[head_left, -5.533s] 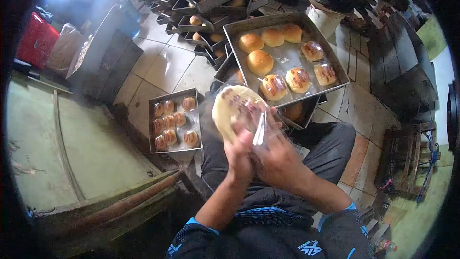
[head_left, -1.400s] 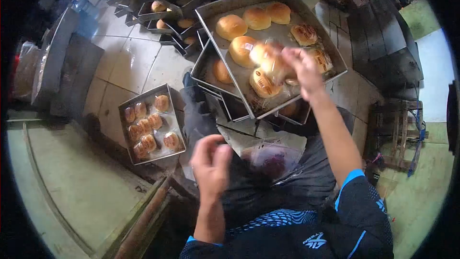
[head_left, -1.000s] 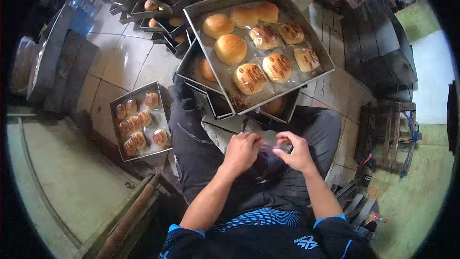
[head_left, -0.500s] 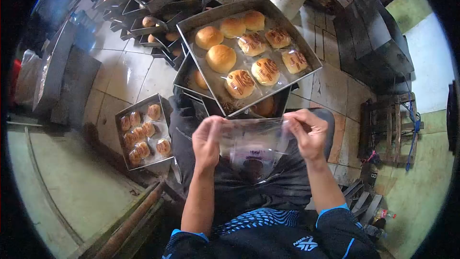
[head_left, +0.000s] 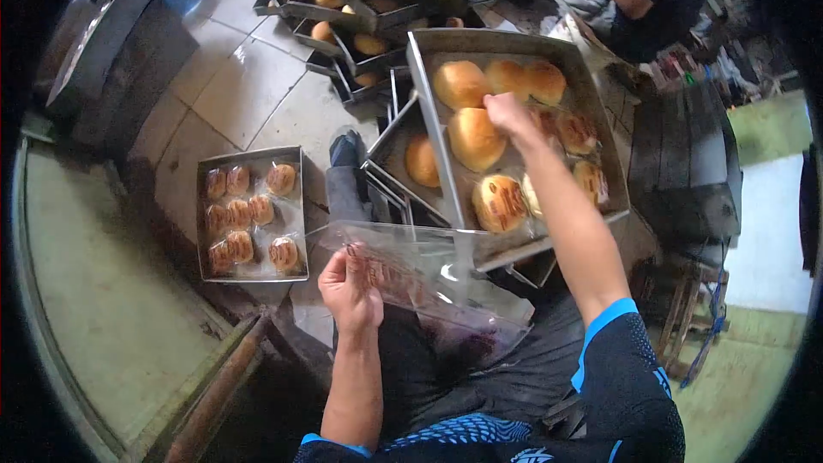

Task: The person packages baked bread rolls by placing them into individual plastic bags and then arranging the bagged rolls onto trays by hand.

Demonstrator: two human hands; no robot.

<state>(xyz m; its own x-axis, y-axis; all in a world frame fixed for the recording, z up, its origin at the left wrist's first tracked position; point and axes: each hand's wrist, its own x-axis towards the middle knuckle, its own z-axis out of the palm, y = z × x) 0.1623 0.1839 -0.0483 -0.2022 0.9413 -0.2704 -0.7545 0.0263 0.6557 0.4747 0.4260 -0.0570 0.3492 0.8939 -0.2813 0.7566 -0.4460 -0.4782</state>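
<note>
A clear plastic bag with brown print hangs from my left hand, pinched at its left side, above my lap. Over at the large metal tray, my right hand reaches in among the buns. Its curled fingers are at the upper right edge of an unwrapped bun; they are blurred and partly hidden, so a grip cannot be made out. Another bare bun lies just beyond. Wrapped buns with printed bags, such as a wrapped bun, fill the near and right part, partly behind my forearm.
A smaller tray of wrapped buns rests at the left. More bun trays are stacked at the back, and another tray sits under the large one. A person sits at the back right. Dark metal boxes stand at the right.
My right hand has let go of the bag and moved up and forward to the buns. My left hand still holds the bag, now further left. The view has shifted.
</note>
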